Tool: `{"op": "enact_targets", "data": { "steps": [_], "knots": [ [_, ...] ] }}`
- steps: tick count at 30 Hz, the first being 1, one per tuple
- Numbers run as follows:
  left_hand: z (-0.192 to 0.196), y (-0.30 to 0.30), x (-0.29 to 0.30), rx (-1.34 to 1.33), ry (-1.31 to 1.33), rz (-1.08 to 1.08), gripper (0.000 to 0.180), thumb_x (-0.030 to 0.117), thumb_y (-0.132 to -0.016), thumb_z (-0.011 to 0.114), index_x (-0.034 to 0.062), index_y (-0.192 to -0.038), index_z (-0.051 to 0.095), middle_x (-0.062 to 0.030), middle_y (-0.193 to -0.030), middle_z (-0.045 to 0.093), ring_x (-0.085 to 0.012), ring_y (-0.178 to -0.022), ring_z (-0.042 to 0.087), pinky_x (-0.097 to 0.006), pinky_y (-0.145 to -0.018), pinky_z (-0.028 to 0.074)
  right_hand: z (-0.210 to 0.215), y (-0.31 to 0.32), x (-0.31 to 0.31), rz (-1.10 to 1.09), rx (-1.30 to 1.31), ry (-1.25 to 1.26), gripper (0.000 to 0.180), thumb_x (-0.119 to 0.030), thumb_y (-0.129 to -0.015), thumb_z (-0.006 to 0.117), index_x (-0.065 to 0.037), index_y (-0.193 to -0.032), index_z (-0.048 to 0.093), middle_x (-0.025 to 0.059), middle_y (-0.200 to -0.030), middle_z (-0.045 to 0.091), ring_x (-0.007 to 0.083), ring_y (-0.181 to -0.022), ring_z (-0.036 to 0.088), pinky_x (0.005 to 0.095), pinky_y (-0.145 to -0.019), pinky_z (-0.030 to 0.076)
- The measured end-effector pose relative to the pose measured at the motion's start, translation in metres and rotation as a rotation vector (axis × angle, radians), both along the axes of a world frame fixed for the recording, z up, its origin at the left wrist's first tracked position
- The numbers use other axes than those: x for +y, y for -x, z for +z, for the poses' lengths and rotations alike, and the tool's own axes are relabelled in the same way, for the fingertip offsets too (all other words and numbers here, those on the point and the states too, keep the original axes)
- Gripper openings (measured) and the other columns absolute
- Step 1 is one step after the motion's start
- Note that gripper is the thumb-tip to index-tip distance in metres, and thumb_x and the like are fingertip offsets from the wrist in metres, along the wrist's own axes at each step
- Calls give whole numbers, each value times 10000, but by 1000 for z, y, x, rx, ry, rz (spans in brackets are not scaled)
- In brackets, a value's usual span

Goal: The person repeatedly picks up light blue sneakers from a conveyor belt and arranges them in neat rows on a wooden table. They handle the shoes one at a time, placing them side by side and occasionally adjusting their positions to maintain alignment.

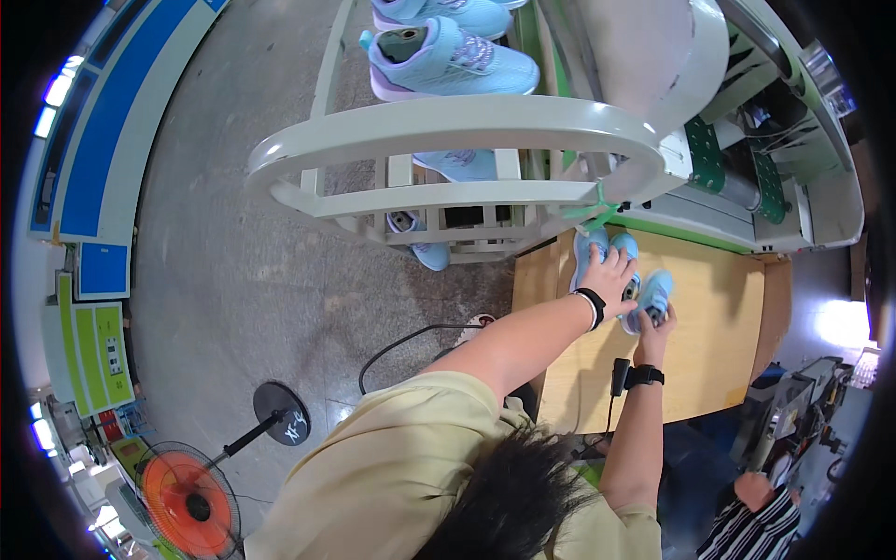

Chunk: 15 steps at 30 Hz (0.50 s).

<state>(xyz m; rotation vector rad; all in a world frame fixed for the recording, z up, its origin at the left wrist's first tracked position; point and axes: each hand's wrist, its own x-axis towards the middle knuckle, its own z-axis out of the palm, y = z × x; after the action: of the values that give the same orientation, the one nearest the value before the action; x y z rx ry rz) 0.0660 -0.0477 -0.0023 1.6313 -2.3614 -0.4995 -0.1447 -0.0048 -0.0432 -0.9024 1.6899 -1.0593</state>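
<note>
Light blue sneakers stand close together at the far left corner of a wooden tabletop. My left hand (611, 282), with a black wristband, lies over the middle sneaker (624, 245), its fingers curved across the upper; part of that shoe is hidden beneath it. Just left of this hand is another sneaker (586, 248). My right hand (657, 329), with a black strap at the wrist, grips the heel end of a third sneaker (657, 288), whose toe points away from me. The fingers under that heel are partly hidden.
A pale metal rack (448, 126) with a curved rail holds more blue sneakers (467, 61) beyond the wooden table (709, 327). A large pale machine (784, 201) borders the table's far side. An orange fan (191, 495) stands lower left; a person in stripes (756, 523) is lower right.
</note>
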Motion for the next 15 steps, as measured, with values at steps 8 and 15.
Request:
{"op": "enact_targets", "data": {
  "steps": [8, 15],
  "knots": [
    [4, -6, -3, 93, -39, -28, 902, 576, -855, 643, 18, -1520, 398, -207, -1531, 457, -336, -1431, 386, -650, -1117, 257, -7, -5, 30, 185, -43, 26, 744, -106, -1018, 619, -46, -1623, 189, 131, -1520, 444, 217, -1362, 453, 347, -1132, 370],
    [16, -14, -7, 59, -51, -94, 1173, 628, -688, 818, 29, -1558, 309, -204, -1560, 400, -335, -1449, 373, -652, -1131, 268, 3, 10, 79, 357, 125, -75, 704, 1, -956, 589, -59, -1600, 312, 151, -1562, 459, 231, -1437, 438, 342, -1168, 343]
  ]
}}
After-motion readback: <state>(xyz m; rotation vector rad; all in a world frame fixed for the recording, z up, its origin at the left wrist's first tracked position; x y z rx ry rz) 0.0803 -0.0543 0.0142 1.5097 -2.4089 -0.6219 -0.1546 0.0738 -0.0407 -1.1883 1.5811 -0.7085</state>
